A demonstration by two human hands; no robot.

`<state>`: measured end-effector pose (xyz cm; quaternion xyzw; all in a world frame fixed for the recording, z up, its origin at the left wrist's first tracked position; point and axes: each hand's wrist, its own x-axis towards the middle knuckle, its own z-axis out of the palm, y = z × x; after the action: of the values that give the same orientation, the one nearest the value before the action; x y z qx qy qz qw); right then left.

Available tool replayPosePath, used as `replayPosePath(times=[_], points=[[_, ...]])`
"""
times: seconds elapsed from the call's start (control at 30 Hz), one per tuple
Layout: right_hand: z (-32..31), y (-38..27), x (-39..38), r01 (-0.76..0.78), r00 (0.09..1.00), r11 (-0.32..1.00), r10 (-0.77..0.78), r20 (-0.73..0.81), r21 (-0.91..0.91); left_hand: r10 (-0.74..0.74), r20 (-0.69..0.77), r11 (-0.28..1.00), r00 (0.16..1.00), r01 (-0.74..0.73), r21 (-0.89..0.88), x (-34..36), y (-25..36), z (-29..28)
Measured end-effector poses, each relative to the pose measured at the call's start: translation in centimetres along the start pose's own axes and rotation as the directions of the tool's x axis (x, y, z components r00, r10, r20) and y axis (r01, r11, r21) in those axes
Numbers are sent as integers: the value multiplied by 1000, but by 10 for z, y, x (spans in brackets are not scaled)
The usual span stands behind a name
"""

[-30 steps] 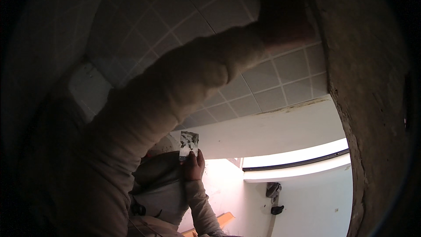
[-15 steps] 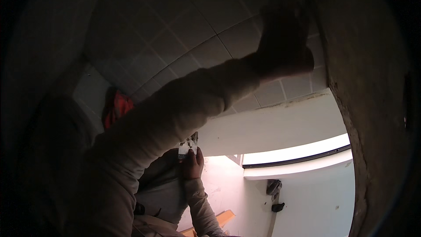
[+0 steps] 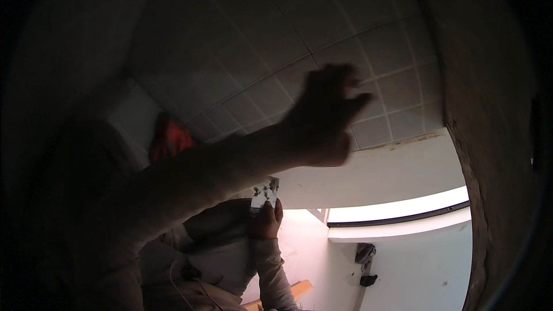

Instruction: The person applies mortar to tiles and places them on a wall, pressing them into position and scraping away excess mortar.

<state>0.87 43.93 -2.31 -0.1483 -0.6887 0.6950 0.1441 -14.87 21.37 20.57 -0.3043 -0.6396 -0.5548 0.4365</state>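
Note:
My left hand (image 3: 325,115), dark and slightly blurred, reaches across in front of the tiled surface (image 3: 397,95). Its thumb stands apart from the bent fingers, and I see nothing between them. Farther down, my right hand (image 3: 266,222) grips a small flat white piece with dark blotches (image 3: 265,194) by its lower edge, the thumb lying over its face. The upper edge of that piece is close under my left forearm in the picture. Too little detail shows to tell what kind of thing it is.
Something red (image 3: 174,138) lies beyond my left forearm. A rough-edged brown surface (image 3: 481,155) runs down the right side. Below the pale ledge (image 3: 368,167) is a bright opening with a dark rail (image 3: 397,215). Grey and black items (image 3: 366,262) and an orange-yellow board (image 3: 302,289) are lower down.
My left hand has drawn back down and to the left, from near the top of the tiles by the brown edge. The right hand keeps its grip on the white piece.

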Motion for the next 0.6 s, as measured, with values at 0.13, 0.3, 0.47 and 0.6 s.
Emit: replayPosePath(times=[0.13, 0.3, 0.47, 0.6], points=[[8, -12, -4, -27, 995, 1000, 28, 95, -5, -303, -55, 943, 951, 308, 127, -58, -53, -51], [9, -17, -9, -53, 997, 996, 49, 54, 76, -343, -173, 920, 923, 368, 136, -54, -59, -75], [21, -37, -18, -77, 995, 989, 67, 76, 126, -179, -263, 967, 948, 218, 131, 1, -68, -83], [19, -32, -21, -54, 996, 986, 42, 81, 157, 10, -425, 985, 905, 65, 161, 103, -72, -107]])
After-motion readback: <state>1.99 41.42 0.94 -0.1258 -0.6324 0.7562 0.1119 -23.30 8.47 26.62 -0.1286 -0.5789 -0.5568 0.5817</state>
